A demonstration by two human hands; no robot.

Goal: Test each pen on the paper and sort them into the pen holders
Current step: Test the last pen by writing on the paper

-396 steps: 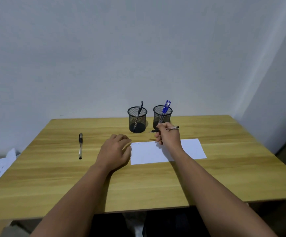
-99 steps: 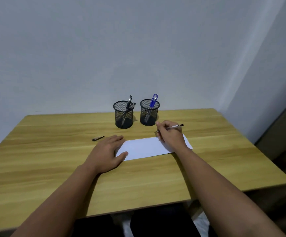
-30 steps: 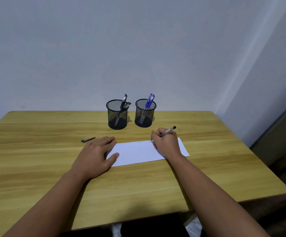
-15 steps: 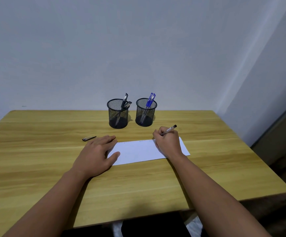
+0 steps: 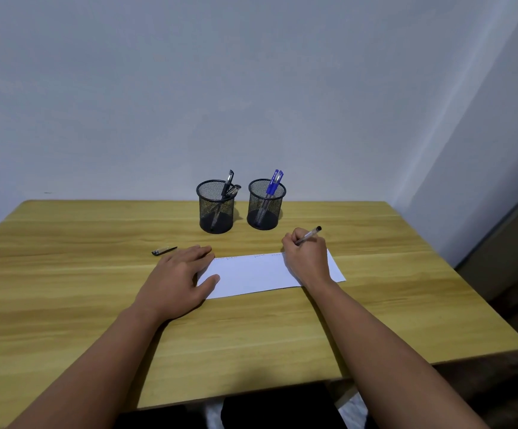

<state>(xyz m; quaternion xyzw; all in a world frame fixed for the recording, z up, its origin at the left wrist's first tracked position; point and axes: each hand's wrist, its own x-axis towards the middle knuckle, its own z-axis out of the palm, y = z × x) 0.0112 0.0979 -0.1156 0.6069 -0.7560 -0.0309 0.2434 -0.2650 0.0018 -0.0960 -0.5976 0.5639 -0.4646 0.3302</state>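
Wooden table (image 5: 65, 289) | pale wall (image 5: 158, 88) | right hand (image 5: 307, 258) fingers grip pen (image 5: 309, 235) | left hand (image 5: 177, 280) flat

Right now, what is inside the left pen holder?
The left pen holder holds two dark pens leaning right, tops above the rim. Their shafts show faintly through the mesh; their tips at the dark bottom cannot be made out.

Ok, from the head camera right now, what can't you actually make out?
- Pen tip: hidden behind the right hand in the head view, so contact with the paper is unclear.
- Marks along the paper's far edge: too small to read.
- Pen cap near the left hand: too small for detail.
- Pens in the left holder: overlapping, so the count is uncertain.
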